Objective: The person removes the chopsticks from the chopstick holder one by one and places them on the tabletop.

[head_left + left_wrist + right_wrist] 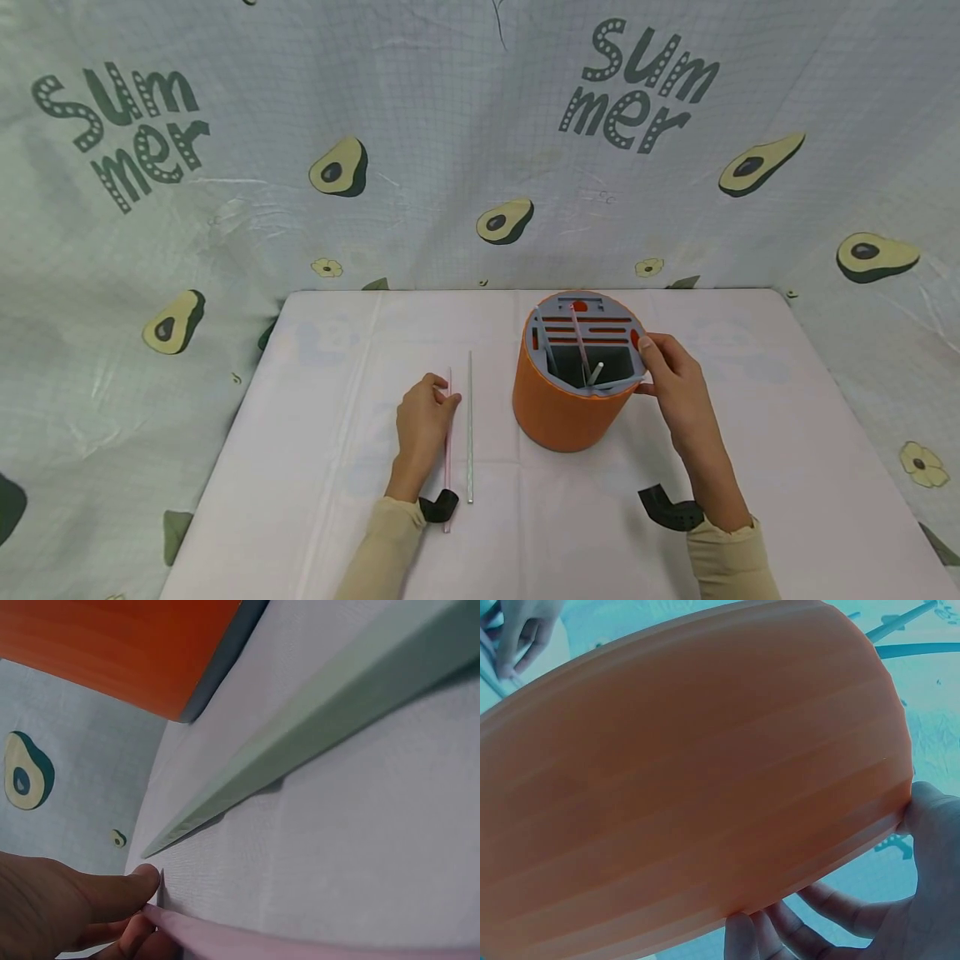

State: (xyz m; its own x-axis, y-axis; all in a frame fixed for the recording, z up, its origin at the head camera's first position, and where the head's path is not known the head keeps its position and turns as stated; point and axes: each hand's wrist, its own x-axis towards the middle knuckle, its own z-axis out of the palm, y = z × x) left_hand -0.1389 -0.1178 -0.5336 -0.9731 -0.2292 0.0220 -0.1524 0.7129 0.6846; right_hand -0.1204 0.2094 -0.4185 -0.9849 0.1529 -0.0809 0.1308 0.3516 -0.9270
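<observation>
My left hand (423, 421) is over the table, pinching a thin pink straw (447, 458) between thumb and fingers. In the left wrist view the pink straw (247, 941) runs away from the fingertips. Just right of it lies a pale green straw (470, 433), lengthwise on the table. My right hand (675, 379) grips the upper right side of an orange round holder (558, 421), thumb at its rim and fingers round the wall. The holder's grey slotted top (588, 329) tilts toward me; several straws stick out of its large dark compartment.
The table (337, 500) has a pale pink cover. Behind it hangs a light cloth (420, 108) printed with avocados and lettering. Black wrist-camera mounts (667, 510) sit at both wrists.
</observation>
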